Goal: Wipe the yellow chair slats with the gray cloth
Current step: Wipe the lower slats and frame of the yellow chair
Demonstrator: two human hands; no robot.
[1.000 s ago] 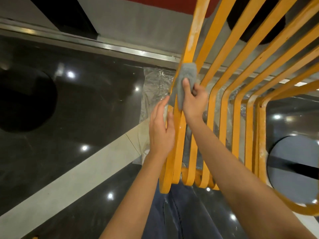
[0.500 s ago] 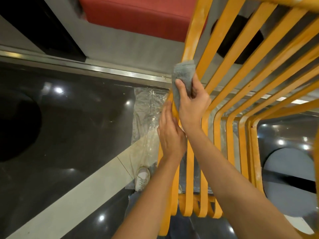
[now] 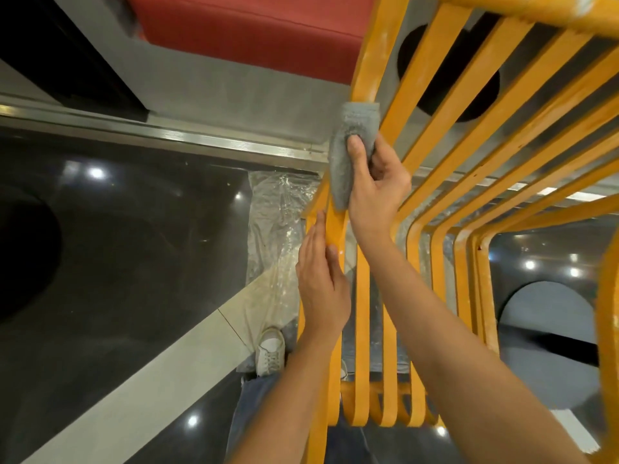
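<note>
A yellow slatted chair [image 3: 469, 135] fills the right half of the view, its bent slats running from the lower centre up to the top right. The gray cloth [image 3: 355, 128] is wrapped over the leftmost slat [image 3: 371, 58], which carries whitish dust above the cloth. My right hand [image 3: 375, 192] grips the cloth around that slat, thumb pressed on top. Lower on the same slat, my left hand [image 3: 321, 286] rests with straight fingers along its left edge.
Clear plastic sheeting [image 3: 278, 222] lies on the glossy dark floor [image 3: 134, 246] beneath the chair. A red cushioned seat [image 3: 254, 31] on a gray base sits ahead. A white sneaker [image 3: 269, 349] stands by the chair. A round gray tabletop [image 3: 549, 339] is at the right.
My right hand has slid the cloth further up the leftmost slat. The left hand stays on the slat's lower part. The view has tilted up, showing more of the red seat.
</note>
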